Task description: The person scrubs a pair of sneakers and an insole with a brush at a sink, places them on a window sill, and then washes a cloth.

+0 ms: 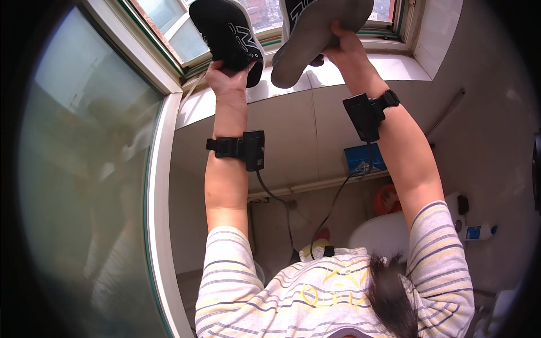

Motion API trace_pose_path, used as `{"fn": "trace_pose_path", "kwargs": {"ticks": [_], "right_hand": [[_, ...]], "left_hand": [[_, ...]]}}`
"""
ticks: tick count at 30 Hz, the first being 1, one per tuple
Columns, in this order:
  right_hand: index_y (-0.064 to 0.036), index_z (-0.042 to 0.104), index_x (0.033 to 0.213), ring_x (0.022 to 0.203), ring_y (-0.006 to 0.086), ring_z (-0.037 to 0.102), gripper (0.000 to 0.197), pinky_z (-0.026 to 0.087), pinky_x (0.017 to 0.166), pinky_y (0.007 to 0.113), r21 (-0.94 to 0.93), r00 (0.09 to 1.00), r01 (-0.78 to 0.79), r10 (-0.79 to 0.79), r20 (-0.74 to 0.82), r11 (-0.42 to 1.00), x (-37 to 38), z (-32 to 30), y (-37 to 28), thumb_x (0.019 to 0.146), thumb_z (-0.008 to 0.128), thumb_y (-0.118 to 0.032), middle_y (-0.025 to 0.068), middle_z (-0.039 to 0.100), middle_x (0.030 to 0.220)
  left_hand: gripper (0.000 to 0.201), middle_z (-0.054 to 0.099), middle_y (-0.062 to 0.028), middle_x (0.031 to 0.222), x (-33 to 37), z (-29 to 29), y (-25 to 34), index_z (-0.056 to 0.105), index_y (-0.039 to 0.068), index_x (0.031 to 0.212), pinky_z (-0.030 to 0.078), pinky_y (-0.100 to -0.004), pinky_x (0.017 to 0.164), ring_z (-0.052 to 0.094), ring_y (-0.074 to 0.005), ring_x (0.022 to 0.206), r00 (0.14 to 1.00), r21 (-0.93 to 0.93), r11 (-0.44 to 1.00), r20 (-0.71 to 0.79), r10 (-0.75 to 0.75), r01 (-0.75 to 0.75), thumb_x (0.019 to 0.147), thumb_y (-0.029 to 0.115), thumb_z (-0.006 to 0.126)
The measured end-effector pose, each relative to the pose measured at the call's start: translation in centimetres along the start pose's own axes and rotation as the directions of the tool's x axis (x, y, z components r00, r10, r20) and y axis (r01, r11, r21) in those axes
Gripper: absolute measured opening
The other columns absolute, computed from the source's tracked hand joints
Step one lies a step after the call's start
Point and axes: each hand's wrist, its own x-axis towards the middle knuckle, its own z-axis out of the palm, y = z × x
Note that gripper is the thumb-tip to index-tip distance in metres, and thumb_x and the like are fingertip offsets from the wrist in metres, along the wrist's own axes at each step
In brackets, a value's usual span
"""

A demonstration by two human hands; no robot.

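Black with white markings, the left-side shoe (222, 28) is clamped in my left hand (228, 80), which takes it by its lower end, so the rest of it reaches up and away from me, its long axis leaning a little to the left. My right hand (345, 49) is closed on the right-side shoe (307, 45), the thumb against its grey sole and other fingers partly hidden behind it. That sole faces me, and its long axis slants from low on the left to high on the right, so the two shoes spread apart toward their upper ends. This spread is, I judge, what the coming move turns on. Each shoe is nearest the hand that has it: one lies straight beyond my left palm, the other mostly to the left of my right hand. Both appear over the white tiled sill (394, 66), before the window frame (389, 39); whether either touches the tiles, I cannot tell.
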Motion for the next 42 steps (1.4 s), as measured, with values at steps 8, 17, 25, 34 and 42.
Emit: {"fn": "trace_pose_path", "kwargs": {"ticks": [8,17,25,34,42], "right_hand": [[-0.0009,0.044,0.122,0.112,0.0339,0.05,0.033,0.04,0.094,0.053,0.002,0.979,-0.066,0.065,-0.192,0.998,4.3,3.8,5.2,0.092,0.047,-0.011,0.0161,0.052,0.12],[-0.0007,0.044,0.123,0.114,0.0295,0.048,0.034,0.038,0.097,0.046,-0.064,0.982,-0.19,0.188,-0.03,0.98,4.6,5.3,5.6,0.091,0.048,-0.012,0.013,0.052,0.121],[-0.0012,0.046,0.122,0.115,0.0289,0.047,0.033,0.037,0.098,0.044,-0.111,0.987,-0.157,0.153,-0.038,0.981,1.9,3.9,4.1,0.091,0.049,-0.012,0.0135,0.051,0.122],[0.0033,0.047,0.12,0.108,0.0281,0.055,0.036,0.045,0.094,0.044,-0.14,0.97,-0.215,0.194,-0.149,0.967,-3.5,2.0,3.1,0.089,0.056,-0.013,0.0163,0.056,0.117],[0.0059,0.049,0.114,0.093,0.024,0.058,0.033,0.05,0.081,0.037,-0.265,0.968,-0.205,0.155,-0.195,0.942,-8.1,1.4,0.9,0.093,0.051,-0.02,0.015,0.058,0.107]], "left_hand": [[0.053,0.04,-0.0206,0.134,4.2,-0.6,0.3,0.037,0.002,0.131,0.018,-0.0674,0.1,0.035,-0.0408,0.125,0.994,0.177,0.982,-0.099,-0.048,0.065,0.081,0.019,0.032],[0.043,0.045,-0.0175,0.13,5.5,-0.3,-0.7,0.041,0.003,0.126,0.025,-0.0636,0.099,0.039,-0.0363,0.122,0.997,0.187,0.982,-0.07,-0.01,0.023,0.086,0.019,0.04],[0.045,0.04,-0.0174,0.133,3.7,-1.2,-0.5,0.038,0.0,0.127,0.021,-0.0514,0.107,0.034,-0.0329,0.126,0.985,0.271,0.949,-0.11,-0.132,0.157,0.089,0.024,0.045],[0.041,0.053,-0.014,0.12,-5.2,-0.1,-1.2,0.046,-0.002,0.122,0.044,-0.0318,0.091,0.055,-0.0215,0.107,0.996,0.727,0.681,0.074,0.044,-0.084,0.089,0.02,0.057],[0.017,0.063,-0.0015,0.069,-8.6,0.1,-7.5,0.065,0.001,0.086,0.042,-0.0197,0.052,0.056,-0.0065,0.059,0.968,0.941,0.28,0.225,-0.106,-0.188,0.081,0.017,0.068]]}}
